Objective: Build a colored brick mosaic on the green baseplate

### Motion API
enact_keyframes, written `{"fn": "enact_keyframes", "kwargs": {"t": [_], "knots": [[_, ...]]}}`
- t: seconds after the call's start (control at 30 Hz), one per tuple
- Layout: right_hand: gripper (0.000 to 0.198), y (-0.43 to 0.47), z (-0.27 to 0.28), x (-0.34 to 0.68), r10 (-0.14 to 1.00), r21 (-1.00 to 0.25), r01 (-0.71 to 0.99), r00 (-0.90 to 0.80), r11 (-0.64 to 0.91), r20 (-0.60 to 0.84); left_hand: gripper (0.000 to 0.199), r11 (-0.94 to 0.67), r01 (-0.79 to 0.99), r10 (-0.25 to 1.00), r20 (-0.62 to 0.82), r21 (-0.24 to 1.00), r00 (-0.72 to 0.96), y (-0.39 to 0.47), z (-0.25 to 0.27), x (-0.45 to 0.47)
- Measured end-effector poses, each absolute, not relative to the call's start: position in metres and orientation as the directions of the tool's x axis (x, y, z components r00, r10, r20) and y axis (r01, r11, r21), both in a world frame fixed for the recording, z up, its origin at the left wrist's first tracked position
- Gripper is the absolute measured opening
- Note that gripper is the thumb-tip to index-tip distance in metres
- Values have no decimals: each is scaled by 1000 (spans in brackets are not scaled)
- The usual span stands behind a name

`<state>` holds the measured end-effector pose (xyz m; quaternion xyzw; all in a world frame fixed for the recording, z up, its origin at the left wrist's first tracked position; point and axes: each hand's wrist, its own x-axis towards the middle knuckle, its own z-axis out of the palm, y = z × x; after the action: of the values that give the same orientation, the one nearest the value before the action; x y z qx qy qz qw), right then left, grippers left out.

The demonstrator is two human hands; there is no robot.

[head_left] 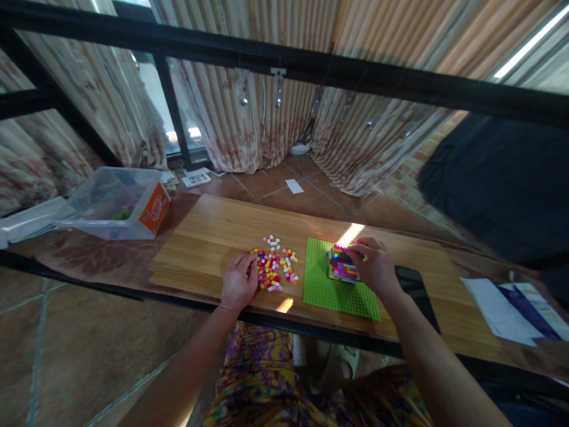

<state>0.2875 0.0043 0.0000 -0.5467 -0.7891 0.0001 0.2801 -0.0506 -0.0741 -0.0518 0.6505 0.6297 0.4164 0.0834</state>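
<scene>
Left hand [240,280] curled at loose bricks [268,265], apparently kept within reach. Right hand [374,265] at brick structure [342,271], green baseplate [316,286] presumably steadying it. Both grips: cannot tell.

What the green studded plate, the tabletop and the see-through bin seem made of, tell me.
Green studded plate: likely molded plastic, low sheen; regular stud grid.
Tabletop: wood or wood-look laminate, smooth; grain streaks fit either.
See-through bin: probably plastic, slightly glossy; walls hazily translucent.
</scene>
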Motion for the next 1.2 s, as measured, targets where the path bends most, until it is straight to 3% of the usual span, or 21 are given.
{"fn": "enact_keyframes", "kwargs": {"t": [0.4,0.6,0.8,0.97,1.2], "knots": [[20,10,2,280,949,-564,805,4,183,314,21,-190,759,886,442,623,-141,-74,-52,-51],[30,13,-3,287,969,-698,714,133,53,210,21,-193,754,889,436,628,-136,-74,-51,-51],[38,13,5,271,965,-704,710,192,-9,181,20,-188,751,891,432,632,-141,-74,-51,-51],[40,11,2,264,980,-773,629,191,-82,52,20,-182,760,892,430,623,-139,-74,-53,-50],[39,9,-1,265,974,-779,616,224,-120,26,20,-181,757,889,434,628,-147,-75,-54,-50]]}}
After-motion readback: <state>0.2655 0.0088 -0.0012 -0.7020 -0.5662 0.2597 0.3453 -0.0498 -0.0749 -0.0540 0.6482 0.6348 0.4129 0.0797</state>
